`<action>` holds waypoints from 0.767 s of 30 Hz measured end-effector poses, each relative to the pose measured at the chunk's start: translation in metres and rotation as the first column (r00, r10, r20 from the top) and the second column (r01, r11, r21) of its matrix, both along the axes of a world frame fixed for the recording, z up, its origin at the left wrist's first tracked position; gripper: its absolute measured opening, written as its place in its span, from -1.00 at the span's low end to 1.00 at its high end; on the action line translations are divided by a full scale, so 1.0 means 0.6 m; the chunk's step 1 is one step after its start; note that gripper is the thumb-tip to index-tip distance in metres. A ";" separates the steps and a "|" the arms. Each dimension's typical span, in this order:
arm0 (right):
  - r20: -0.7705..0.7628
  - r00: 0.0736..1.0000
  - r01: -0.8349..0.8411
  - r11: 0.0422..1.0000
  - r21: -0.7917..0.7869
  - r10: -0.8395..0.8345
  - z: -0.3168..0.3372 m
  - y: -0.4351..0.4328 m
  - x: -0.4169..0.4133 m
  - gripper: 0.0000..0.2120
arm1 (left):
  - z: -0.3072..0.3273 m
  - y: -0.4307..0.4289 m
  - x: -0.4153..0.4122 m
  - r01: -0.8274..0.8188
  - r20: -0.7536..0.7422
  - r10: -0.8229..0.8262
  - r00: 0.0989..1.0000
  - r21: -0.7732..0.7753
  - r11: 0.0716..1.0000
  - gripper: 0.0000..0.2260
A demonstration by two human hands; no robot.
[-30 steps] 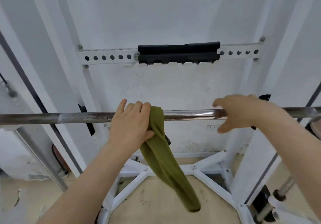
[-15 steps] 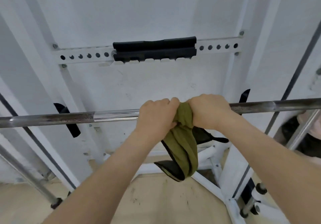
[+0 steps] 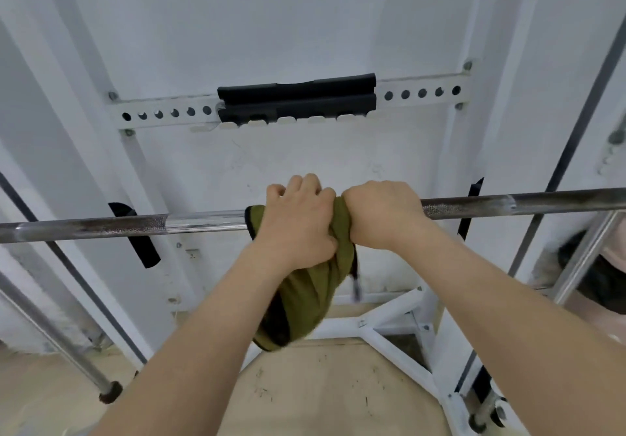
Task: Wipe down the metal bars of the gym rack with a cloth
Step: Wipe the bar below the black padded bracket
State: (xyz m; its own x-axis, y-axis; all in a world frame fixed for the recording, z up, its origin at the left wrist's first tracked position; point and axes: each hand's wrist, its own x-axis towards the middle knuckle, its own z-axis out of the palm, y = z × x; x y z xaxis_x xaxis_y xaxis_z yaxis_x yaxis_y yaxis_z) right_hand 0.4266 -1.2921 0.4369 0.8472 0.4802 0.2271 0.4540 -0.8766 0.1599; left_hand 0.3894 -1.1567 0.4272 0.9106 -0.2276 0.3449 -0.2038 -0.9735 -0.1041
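A long steel bar (image 3: 101, 227) runs level across the view, resting in the white gym rack (image 3: 81, 103). An olive-green cloth (image 3: 305, 300) is wrapped over the bar's middle and hangs down below it in a bunch. My left hand (image 3: 298, 222) grips the cloth around the bar, fingers curled over the top. Touching it on the right, my right hand (image 3: 382, 212) is curled over the bar and the cloth's right edge. The stretch of bar under both hands is hidden.
A white drilled crossbeam with a black foam pad (image 3: 296, 97) is fixed higher up on the rack. White base struts (image 3: 382, 327) cross the beige floor below. Thin steel rods slant down at the left (image 3: 61, 344) and right (image 3: 582, 252). Black hooks (image 3: 135, 236) hold the bar.
My right hand has slid left along the bar to meet my left hand. The cloth, first hanging long from my left hand, is now bunched around the bar under both hands.
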 end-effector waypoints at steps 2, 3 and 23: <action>0.007 0.999 -0.052 0.997 0.050 0.052 -0.003 -0.005 0.000 -0.91 | 0.002 0.031 -0.014 0.040 -0.051 -0.054 0.997 -0.254 0.966 -0.52; 0.008 0.997 -0.078 0.994 0.079 0.078 -0.005 -0.007 -0.001 -0.86 | 0.003 0.051 -0.023 0.048 -0.029 -0.065 0.997 -0.403 0.914 -0.46; -0.103 0.995 0.080 0.614 0.785 0.003 0.019 -0.019 0.019 -0.56 | 0.002 0.080 -0.063 0.055 0.028 -0.050 0.998 -0.224 0.973 -0.43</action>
State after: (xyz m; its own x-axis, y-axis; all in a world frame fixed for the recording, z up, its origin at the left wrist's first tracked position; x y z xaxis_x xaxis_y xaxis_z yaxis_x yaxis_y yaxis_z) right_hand 0.4380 -1.3034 0.4483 0.8959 0.1184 0.4282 0.3923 -0.6631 -0.6374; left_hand 0.3518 -1.1086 0.4282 0.8912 -0.1896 0.4122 -0.2558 -0.9603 0.1112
